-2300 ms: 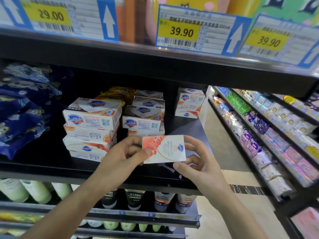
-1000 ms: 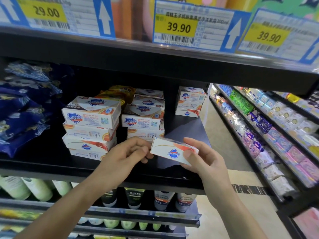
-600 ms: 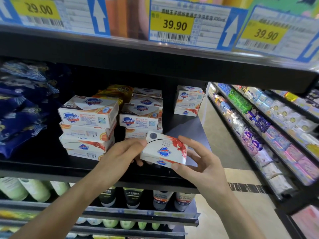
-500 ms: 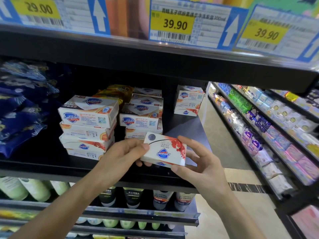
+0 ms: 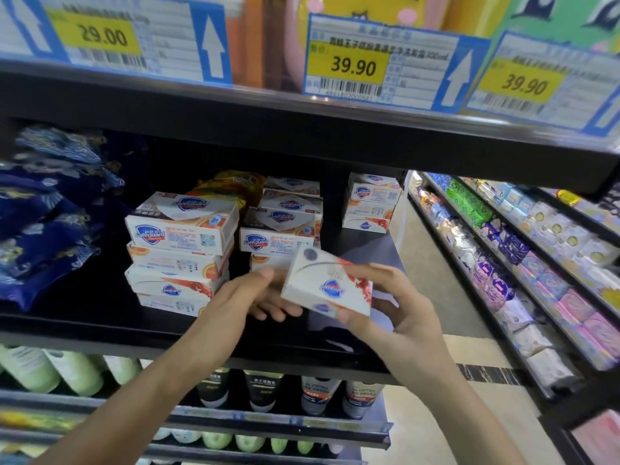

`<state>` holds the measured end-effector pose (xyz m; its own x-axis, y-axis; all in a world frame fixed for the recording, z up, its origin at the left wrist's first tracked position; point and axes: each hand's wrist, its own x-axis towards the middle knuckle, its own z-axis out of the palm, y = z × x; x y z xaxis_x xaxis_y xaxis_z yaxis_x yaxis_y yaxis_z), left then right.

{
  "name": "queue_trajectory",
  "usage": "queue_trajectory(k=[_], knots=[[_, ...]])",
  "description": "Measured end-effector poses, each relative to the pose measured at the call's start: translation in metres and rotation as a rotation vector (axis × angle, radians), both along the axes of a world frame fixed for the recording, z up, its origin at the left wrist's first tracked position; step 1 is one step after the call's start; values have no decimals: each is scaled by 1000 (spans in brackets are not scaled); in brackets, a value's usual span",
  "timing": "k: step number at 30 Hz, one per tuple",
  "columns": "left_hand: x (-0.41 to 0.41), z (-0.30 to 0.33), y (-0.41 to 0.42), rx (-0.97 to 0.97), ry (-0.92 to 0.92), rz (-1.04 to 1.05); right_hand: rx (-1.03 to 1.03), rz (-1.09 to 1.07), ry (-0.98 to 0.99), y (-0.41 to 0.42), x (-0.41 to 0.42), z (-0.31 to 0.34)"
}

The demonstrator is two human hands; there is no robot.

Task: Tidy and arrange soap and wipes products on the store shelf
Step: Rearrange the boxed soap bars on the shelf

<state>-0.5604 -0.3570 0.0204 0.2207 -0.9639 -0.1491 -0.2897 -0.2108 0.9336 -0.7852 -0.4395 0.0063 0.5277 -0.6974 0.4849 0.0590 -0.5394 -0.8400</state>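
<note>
Across the black shelf point(image 5: 100, 325) the stock runs from dark blue packets point(image 5: 43, 223) at far left, through a left stack of soap boxes point(image 5: 181, 253) and a middle stack point(image 5: 281, 229), to a short far-right stack point(image 5: 370, 204) at the back. Bare shelf lies near the front, right of the middle stack.

Just above that bare patch, both hands hold one soap box point(image 5: 327, 285) off the shelf. It is tilted, its broad printed face turned up toward the camera and its logo reading upside down. Its long axis runs roughly left to right, the right end dipping slightly nearer.

I judge the step to be orienting this box before shelving it. The next move likely calls for turning it so the logo matches the stacked boxes, levelling it, then setting it squarely on the middle stack or the bare patch beside it.

The right hand point(image 5: 399, 317) grips the box's right end, thumb along the near edge and fingers curled over the far top. The left hand point(image 5: 248, 297) has its thumb against the box's left edge, while its other fingers lie loosely spread beneath; whether they touch the underside I cannot tell.
</note>
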Motion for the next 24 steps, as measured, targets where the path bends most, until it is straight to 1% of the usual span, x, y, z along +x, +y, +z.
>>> queue_trajectory(k=[2,4,6,7,9,11,17,22,24], knots=[[2,-2,3,-47,57,-27,42,6,-49,-6,4,14],[0,-5,9,-88,2,37,49,4,-64,-15,11,29],[-5,-14,21,-185,-67,-28,32,-17,-51,-29,23,45],[-5,-18,23,-201,-137,-64,27,-34,-49,-37,30,53],[-3,-26,22,-219,-365,-99,33,-65,-41,-52,45,68],[0,-32,19,-255,-561,-110,21,-83,18,-67,60,80],[-6,-40,19,-334,-876,-80,-3,-70,198,-96,98,84],[-8,-43,19,-343,-937,-81,-25,-71,252,-100,104,74],[-7,-43,17,-331,-915,-79,-70,-83,270,-100,102,74]])
